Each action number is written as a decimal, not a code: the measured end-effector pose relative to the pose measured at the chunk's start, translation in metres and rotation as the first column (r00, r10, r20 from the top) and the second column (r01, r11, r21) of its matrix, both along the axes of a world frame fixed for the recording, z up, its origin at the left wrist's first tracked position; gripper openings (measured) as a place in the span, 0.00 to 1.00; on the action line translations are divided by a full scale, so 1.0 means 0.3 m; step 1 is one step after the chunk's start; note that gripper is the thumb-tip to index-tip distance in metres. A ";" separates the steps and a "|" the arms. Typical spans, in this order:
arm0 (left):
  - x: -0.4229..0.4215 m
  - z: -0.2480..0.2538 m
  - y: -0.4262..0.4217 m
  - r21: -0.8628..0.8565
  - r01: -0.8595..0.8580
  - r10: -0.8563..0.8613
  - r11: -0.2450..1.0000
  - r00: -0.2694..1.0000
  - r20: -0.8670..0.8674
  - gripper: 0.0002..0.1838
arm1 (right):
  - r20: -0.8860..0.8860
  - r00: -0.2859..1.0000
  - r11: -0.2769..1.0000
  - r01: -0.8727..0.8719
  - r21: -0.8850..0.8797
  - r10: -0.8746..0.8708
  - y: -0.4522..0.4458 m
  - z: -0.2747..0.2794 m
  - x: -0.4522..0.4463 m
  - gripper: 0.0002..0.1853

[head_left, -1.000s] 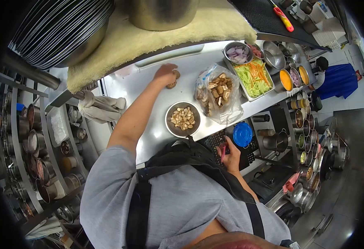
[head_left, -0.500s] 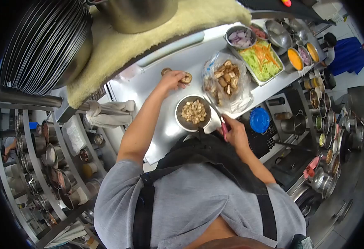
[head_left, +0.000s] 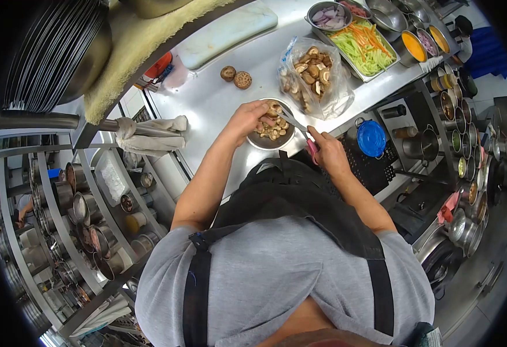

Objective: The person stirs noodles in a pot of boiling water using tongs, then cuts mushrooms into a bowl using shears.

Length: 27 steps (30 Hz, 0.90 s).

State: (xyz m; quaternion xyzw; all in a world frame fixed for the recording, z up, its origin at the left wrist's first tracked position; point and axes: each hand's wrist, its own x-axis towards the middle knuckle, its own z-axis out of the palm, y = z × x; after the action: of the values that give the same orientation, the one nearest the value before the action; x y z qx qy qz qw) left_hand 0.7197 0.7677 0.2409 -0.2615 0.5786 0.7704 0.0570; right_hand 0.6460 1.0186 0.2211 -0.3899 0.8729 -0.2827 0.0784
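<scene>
My left hand (head_left: 249, 120) is over the metal bowl (head_left: 255, 144), its fingers closed on a brown-capped mushroom (head_left: 274, 109). In my right hand (head_left: 330, 152) is a pair of scissors (head_left: 312, 149) with a pinkish-red handle. The blades reach over the bowl's right rim and meet the held mushroom. Inside the bowl lie several small pale mushroom pieces (head_left: 273, 133). Two whole mushrooms (head_left: 242, 80) rest on the steel counter beyond my left hand. A clear plastic bag (head_left: 341, 89) of mushrooms stands open to the right of the bowl.
A pale cutting board (head_left: 228, 36) lies at the back of the steel counter. At the right are a tray of shredded vegetables (head_left: 364, 48), a bowl of sliced onion (head_left: 330, 17) and orange-filled containers (head_left: 414, 47). A towel (head_left: 152, 136) hangs on a left rail. Another person is at far right.
My left hand has come from the counter's left side to the bowl with a mushroom, leaving two behind. The scissors have swung up over the bowl to the mushroom. The view has shifted.
</scene>
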 end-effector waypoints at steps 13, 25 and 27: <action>0.065 -0.103 0.049 -0.368 0.229 -0.153 0.901 0.962 0.225 0.11 | 0.273 0.939 0.977 -0.213 -0.015 0.209 0.002 -0.049 0.035 0.14; 0.079 -0.086 0.033 -0.334 0.080 -0.006 0.939 0.976 0.217 0.19 | 0.361 0.923 0.991 -0.130 -0.024 0.130 0.040 -0.059 0.029 0.21; 0.071 -0.062 0.019 -0.272 -0.026 0.064 0.962 0.989 0.134 0.22 | 0.470 0.880 0.997 -0.076 -0.022 0.077 0.038 -0.048 0.022 0.27</action>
State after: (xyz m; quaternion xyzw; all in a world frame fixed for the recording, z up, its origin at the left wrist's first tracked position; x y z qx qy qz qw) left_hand 0.7409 0.7734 0.2222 -0.3339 0.6663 0.6653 0.0444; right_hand 0.6527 1.0301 0.2066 -0.3439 0.8115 -0.3666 0.2980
